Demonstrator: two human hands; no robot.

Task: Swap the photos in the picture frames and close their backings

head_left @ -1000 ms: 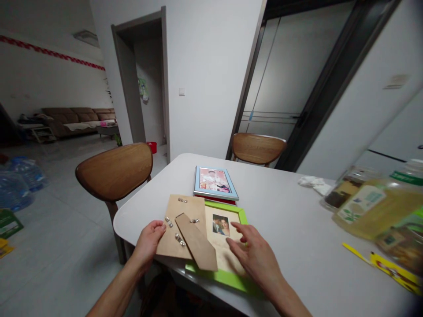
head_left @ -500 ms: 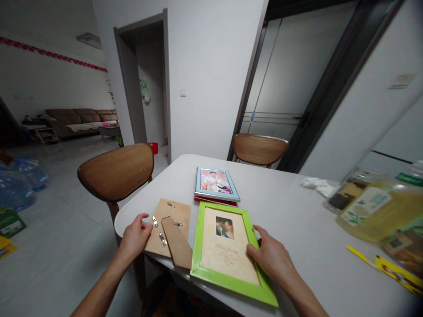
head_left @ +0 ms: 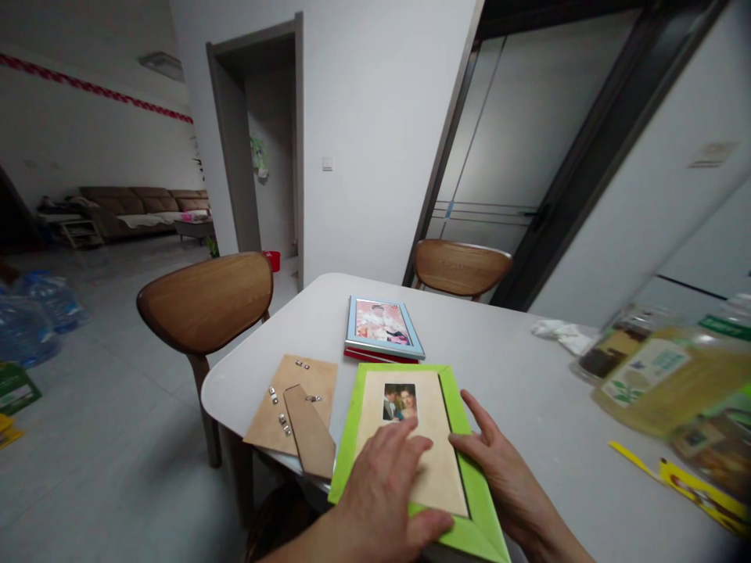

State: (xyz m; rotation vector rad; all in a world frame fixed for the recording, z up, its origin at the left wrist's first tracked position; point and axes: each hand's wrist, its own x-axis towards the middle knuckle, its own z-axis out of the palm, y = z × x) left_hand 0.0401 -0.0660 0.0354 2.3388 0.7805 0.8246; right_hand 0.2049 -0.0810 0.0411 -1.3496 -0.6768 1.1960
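A green picture frame rests near the table's front edge, a cream sheet with a small photo inside it. My left hand lies over the sheet and the frame's lower part, fingers spread. My right hand grips the frame's right side, thumb on the front, other fingers partly hidden. Left of the frame lies a brown backing board with small metal clips and a brown stand leg. Behind it, a light blue frame with a pink picture sits on a red one.
Wooden chairs stand at the left and far side of the white table. On the right are a crumpled white tissue, jars, a large bottle of yellow liquid and a yellow strip and packet.
My left hand has moved right, from the backing board onto the sheet in the green frame. The frame has shifted and tilted slightly, with my right hand still at its right side.
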